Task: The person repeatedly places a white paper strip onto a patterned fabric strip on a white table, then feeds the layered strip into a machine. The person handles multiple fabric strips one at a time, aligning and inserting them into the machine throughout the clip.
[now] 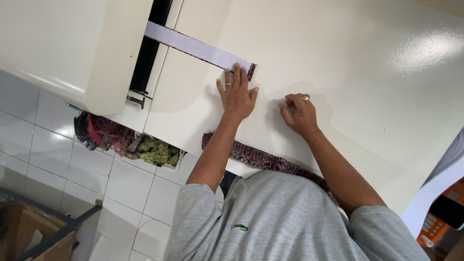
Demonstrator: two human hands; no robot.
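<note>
My left hand (237,95) lies flat on the cream table (367,72), fingers spread, with a ring on one finger. Its fingertips press the near end of a long white strip (193,46) backed by dark patterned cloth. The strip runs up and left into the dark slot (150,46) of a cream machine (67,43). My right hand (299,113) rests on the table just right of the left one. Its fingers are curled together and one bears a gold ring; I cannot make out anything held in them.
A maroon patterned fabric band (263,159) hangs over the table's near edge against my grey shirt. A bin of colourful cloth scraps (125,140) sits under the machine on the white tiled floor. A cardboard box (29,234) is at lower left and an orange device (435,224) at lower right.
</note>
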